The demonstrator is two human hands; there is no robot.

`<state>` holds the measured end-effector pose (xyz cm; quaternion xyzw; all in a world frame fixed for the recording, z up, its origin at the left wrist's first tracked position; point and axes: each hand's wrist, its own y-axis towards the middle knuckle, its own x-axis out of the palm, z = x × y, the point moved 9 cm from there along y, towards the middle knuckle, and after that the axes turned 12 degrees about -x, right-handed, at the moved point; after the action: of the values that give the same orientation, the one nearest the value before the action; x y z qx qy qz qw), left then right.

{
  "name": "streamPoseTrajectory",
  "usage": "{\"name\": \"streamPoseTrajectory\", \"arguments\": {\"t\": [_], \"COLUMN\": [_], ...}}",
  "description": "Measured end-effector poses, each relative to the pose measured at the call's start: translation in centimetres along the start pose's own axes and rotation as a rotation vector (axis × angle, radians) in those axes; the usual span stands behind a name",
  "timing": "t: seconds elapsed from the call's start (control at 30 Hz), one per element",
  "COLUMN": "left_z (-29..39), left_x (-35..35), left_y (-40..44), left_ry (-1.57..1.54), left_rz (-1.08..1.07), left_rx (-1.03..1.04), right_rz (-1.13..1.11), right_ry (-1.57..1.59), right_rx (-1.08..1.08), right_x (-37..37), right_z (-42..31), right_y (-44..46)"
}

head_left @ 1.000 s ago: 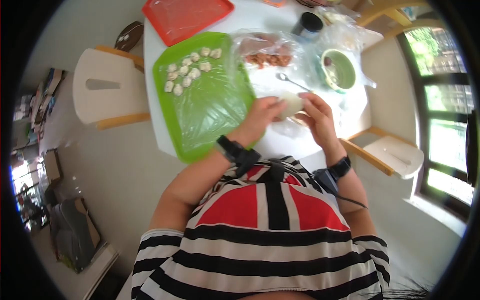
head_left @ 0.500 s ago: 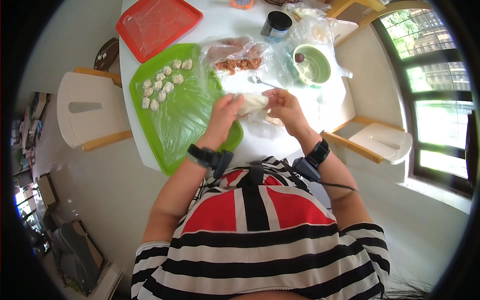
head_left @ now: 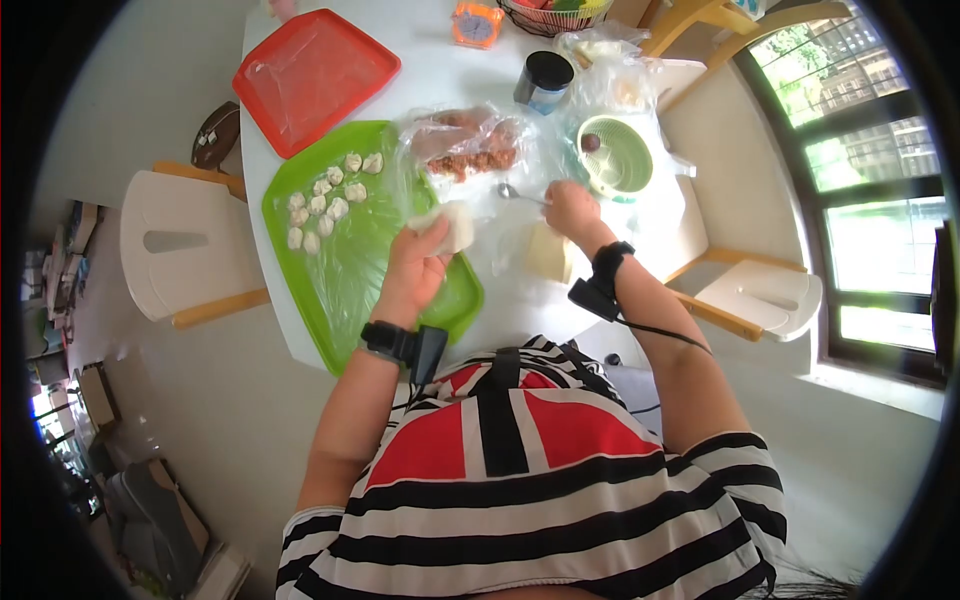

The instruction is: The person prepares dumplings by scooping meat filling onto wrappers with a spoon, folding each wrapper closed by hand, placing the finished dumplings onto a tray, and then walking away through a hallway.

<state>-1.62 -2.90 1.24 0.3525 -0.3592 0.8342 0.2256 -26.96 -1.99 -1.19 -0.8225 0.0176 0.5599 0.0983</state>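
My left hand point(head_left: 415, 262) is closed on a pale, thin dough wrapper point(head_left: 458, 228), held over the right edge of the green tray point(head_left: 350, 290). At the end of a metal spoon point(head_left: 510, 191), my right hand point(head_left: 573, 210) has its fingers closed around the handle. The spoon's bowl lies close to a plastic bag of ground meat filling point(head_left: 475, 162). Below my right hand sits a stack of pale wrappers point(head_left: 548, 252). Several folded dumplings point(head_left: 318, 205) rest in the upper left of the green tray, on clear plastic film.
A red tray point(head_left: 315, 80) lies at the far left of the white table. Beyond the filling stand a dark-lidded jar point(head_left: 546, 80), an orange timer point(head_left: 477, 25) and a wire fruit basket point(head_left: 555, 18). A pale green colander point(head_left: 615, 158) is to the right, near clear plastic bags point(head_left: 625, 85).
My hands have separated. The left moved left and down with the wrapper; the right let go of the wrapper and took hold of the spoon handle. The wrapper stack is now uncovered.
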Motion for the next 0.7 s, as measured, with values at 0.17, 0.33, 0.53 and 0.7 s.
{"name": "streamPoseTrajectory", "arguments": {"t": [0.17, 0.33, 0.53, 0.7], "left_z": [0.2, -0.5, -0.7, -1.1], "left_x": [-1.0, -1.1, -1.5, -2.0], "left_y": [0.1, 0.4, 1.7, 2.5], "left_ry": [-0.099, -0.174, -0.233, -0.142], "left_rz": [-0.012, -0.096, -0.054, -0.028], "left_rx": [0.023, -0.068, -0.103, -0.078], "right_rz": [-0.112, -0.129, 0.285, 0.218], "right_ry": [-0.171, -0.258, -0.127, -0.204], "right_rx": [0.149, 0.075, -0.289, -0.304], "right_x": [1.9, -0.2, -4.7, -3.2], "right_z": [3.1, 1.5, -4.3, -5.4], "right_y": [1.1, -0.5, -0.8, 0.3]}}
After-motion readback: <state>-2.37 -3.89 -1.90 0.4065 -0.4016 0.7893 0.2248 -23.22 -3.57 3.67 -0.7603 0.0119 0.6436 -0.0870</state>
